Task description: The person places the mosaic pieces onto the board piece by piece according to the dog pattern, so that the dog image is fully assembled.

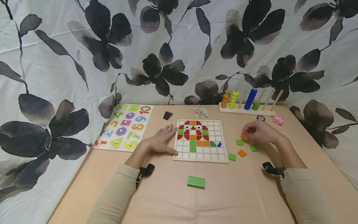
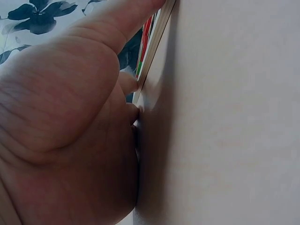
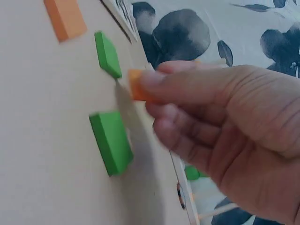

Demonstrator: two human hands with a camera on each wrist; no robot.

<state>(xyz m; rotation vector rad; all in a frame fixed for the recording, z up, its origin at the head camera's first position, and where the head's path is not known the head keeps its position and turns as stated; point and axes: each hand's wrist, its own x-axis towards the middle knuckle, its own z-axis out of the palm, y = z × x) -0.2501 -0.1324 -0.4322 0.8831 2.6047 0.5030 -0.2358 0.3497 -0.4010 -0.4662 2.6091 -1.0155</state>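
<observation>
A white grid board (image 1: 183, 155) lies mid-table, with red, green, orange and blue tiles forming a bird-like picture in its cells. My left hand (image 1: 160, 142) rests at the board's left side, fingers spread and thumb on its lower left edge; in the left wrist view the thumb (image 2: 126, 23) reaches to the board's side. Between thumb and fingertips my right hand (image 1: 260, 133) pinches an orange square tile (image 3: 137, 85), held above the table right of the board. Around it lie green tiles (image 1: 240, 142) and another orange tile (image 1: 242, 153).
A number puzzle board (image 1: 126, 127) lies at left. Behind stand a peg rack with coloured rings (image 1: 240, 110), a small picture card (image 1: 201, 113) and a dark piece (image 1: 167, 115). A pink pig figure (image 1: 278, 120) sits at right. A green block (image 1: 196, 182) lies in front.
</observation>
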